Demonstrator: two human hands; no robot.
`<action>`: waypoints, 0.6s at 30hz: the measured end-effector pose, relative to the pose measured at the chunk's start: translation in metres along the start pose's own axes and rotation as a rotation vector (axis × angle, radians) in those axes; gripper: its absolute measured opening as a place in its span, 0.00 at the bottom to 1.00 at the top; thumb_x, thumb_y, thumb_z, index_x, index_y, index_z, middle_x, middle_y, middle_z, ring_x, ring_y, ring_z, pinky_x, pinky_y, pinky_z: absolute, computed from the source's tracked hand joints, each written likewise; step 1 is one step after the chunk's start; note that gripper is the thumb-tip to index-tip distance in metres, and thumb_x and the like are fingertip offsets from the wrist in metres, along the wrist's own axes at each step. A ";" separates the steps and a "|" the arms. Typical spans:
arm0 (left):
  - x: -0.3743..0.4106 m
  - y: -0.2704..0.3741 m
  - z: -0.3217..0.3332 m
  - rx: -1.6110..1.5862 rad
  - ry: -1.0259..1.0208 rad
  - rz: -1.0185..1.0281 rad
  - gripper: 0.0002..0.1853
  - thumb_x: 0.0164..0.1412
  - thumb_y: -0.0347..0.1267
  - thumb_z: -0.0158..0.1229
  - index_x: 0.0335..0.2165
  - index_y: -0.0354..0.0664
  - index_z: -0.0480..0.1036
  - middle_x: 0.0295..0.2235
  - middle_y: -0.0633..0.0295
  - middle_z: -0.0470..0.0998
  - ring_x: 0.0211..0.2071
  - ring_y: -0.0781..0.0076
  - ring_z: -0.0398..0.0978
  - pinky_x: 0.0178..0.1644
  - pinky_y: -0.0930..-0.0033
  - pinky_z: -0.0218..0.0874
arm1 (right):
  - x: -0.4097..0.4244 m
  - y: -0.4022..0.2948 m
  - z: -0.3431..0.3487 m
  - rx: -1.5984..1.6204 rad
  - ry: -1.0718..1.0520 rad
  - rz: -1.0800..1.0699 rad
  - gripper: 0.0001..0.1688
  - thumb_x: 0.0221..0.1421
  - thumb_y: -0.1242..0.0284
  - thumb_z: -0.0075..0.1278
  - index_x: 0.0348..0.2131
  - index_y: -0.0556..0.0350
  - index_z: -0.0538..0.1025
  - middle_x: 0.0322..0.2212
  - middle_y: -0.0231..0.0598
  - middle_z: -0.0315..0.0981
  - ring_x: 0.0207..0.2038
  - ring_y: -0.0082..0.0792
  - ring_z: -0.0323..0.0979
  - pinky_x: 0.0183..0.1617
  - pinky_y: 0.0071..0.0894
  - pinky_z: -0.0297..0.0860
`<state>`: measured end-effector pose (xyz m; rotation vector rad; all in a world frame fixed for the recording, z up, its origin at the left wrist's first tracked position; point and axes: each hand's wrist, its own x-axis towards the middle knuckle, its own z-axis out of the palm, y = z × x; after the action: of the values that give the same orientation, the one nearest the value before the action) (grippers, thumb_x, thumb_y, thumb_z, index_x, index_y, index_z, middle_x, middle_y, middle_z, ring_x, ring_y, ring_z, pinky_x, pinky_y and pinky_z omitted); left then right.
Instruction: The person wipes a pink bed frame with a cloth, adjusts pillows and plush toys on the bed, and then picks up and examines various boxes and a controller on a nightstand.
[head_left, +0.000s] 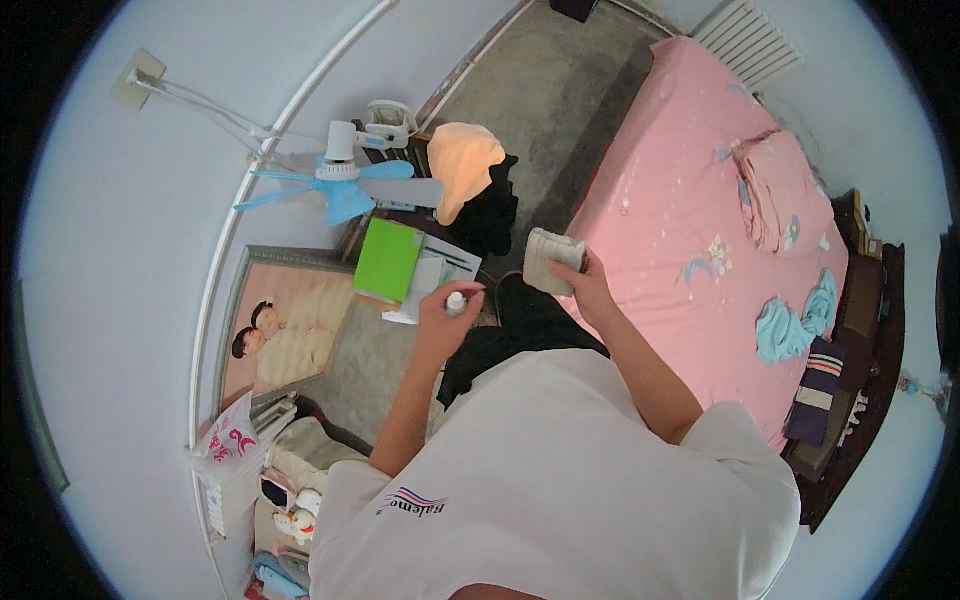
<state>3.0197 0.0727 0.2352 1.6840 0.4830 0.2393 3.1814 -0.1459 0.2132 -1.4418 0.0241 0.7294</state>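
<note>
My left hand (444, 326) is closed around a small white bottle (455, 303), whose cap end points up between the fingers. In my right hand (589, 289) is a folded beige cloth (550, 261), pinched between thumb and fingers. The cloth is held up near the edge of the bed (667, 255), apart from the bottle. Just beyond my left hand lie a bright green book (388, 259) and white papers (459, 256) with dark pens on them.
A white fan with blue blades (341, 184) stands at the left. An orange cloth (463, 165) and a black garment (480, 217) hang beside it. A large framed picture (300, 259) leans by the wall. Folded pink bedding (780, 195) and light-blue cloth (784, 330) lie on the bed.
</note>
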 end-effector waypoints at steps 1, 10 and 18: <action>0.009 0.008 0.007 -0.013 0.007 0.047 0.08 0.57 0.26 0.66 0.37 0.36 0.79 0.31 0.60 0.82 0.32 0.74 0.78 0.39 0.73 0.69 | 0.004 -0.007 0.003 -0.124 -0.026 -0.086 0.19 0.54 0.78 0.62 0.46 0.55 0.74 0.46 0.41 0.74 0.48 0.36 0.74 0.53 0.37 0.71; 0.089 0.075 0.051 0.021 -0.019 0.267 0.19 0.47 0.27 0.72 0.40 0.37 0.78 0.35 0.56 0.81 0.34 0.66 0.80 0.39 0.70 0.70 | 0.045 -0.114 0.033 -0.877 -0.014 -1.477 0.18 0.37 0.79 0.65 0.34 0.57 0.78 0.42 0.41 0.76 0.46 0.48 0.75 0.48 0.48 0.72; 0.216 0.081 0.110 0.081 -0.078 0.340 0.33 0.43 0.28 0.74 0.50 0.36 0.72 0.39 0.57 0.78 0.38 0.68 0.78 0.42 0.69 0.69 | 0.157 -0.175 -0.015 -0.646 -0.029 -1.316 0.25 0.35 0.80 0.65 0.40 0.56 0.79 0.47 0.43 0.75 0.47 0.49 0.74 0.50 0.45 0.72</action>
<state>3.2728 0.0616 0.2707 1.8431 0.1470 0.4043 3.3923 -0.0824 0.2968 -1.6433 -1.1624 -0.3858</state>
